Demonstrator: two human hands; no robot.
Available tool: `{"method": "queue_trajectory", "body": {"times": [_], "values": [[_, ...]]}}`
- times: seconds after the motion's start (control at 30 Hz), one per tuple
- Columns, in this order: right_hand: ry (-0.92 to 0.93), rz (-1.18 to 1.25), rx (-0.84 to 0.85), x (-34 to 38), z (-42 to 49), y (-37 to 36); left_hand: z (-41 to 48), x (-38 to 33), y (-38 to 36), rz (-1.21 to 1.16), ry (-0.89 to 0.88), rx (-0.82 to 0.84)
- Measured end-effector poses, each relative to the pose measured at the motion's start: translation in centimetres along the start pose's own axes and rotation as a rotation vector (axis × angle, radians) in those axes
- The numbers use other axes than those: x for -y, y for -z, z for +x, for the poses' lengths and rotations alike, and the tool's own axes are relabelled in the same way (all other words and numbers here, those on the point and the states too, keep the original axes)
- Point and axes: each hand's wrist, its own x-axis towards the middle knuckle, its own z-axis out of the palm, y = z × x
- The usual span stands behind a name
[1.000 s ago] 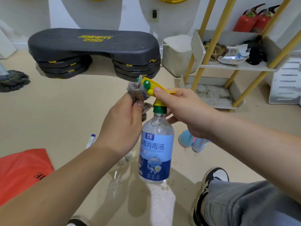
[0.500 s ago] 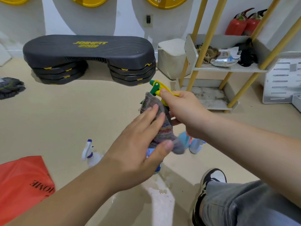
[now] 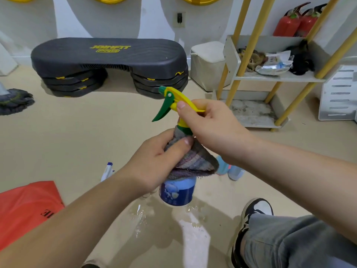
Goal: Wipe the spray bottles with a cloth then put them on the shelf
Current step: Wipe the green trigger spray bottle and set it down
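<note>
Above a wet beige floor (image 3: 96,144) near a yellow-poled shelf (image 3: 278,77), the right hand (image 3: 210,132) pinches the spray bottle (image 3: 176,192) trigger head while the left hand (image 3: 154,163) clamps a striped cloth (image 3: 195,161) around its neck.

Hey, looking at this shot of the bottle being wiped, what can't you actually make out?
Head view only:
- spray bottle body and label: wrapped by the cloth and left hand.
- Small bottle on the floor: mostly behind the left forearm.
- Blue bottles: largely behind the right hand.
- Red bag: cut by the left edge.
</note>
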Motion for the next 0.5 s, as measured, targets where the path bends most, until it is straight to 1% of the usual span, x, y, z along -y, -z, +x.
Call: {"method": "queue_trajectory", "body": {"times": [0.03,0.07,0.1,0.17,0.23,0.27,0.3,0.33,0.37,0.4,0.43,0.47,0.5], "values": [[-0.023,0.029,-0.001,-0.1,0.1,0.2,0.3,0.1,0.3,-0.139,0.031,0.055],[-0.063,0.062,-0.003,-0.3,0.3,0.3,0.6,0.5,0.6,-0.220,0.073,0.081],[-0.112,0.091,-0.006,-0.4,0.4,0.5,0.9,1.0,0.7,-0.268,0.116,0.082],[-0.192,0.130,-0.028,-0.6,0.5,0.7,1.3,2.2,0.7,-0.335,0.262,0.045],[-0.232,0.163,-0.067,-0.7,0.8,1.1,1.4,3.1,0.3,-0.333,0.418,0.012],[-0.247,0.177,-0.087,-0.6,1.0,1.3,1.4,3.2,0.0,-0.298,0.458,-0.022],[-0.263,0.185,-0.105,-0.6,1.1,1.5,1.4,3.2,-0.5,-0.239,0.456,-0.082],[-0.280,0.189,-0.119,-0.7,1.2,1.6,1.3,2.9,-1.1,-0.155,0.406,-0.153],[-0.294,0.196,-0.132,-0.8,1.2,1.5,1.1,2.7,-1.8,-0.033,0.281,-0.214],[-0.300,0.204,-0.142,-1.0,1.2,1.3,0.9,2.6,-2.5,0.131,0.104,-0.255],[-0.295,0.206,-0.146,-1.2,1.1,1.0,0.6,2.6,-3.0,0.311,-0.070,-0.268],[-0.284,0.194,-0.143,-1.4,1.0,0.6,0.4,2.5,-3.3,0.456,-0.199,-0.264],[-0.271,0.178,-0.134,-1.4,0.9,0.3,0.4,2.6,-3.3,0.561,-0.271,-0.265]]}}
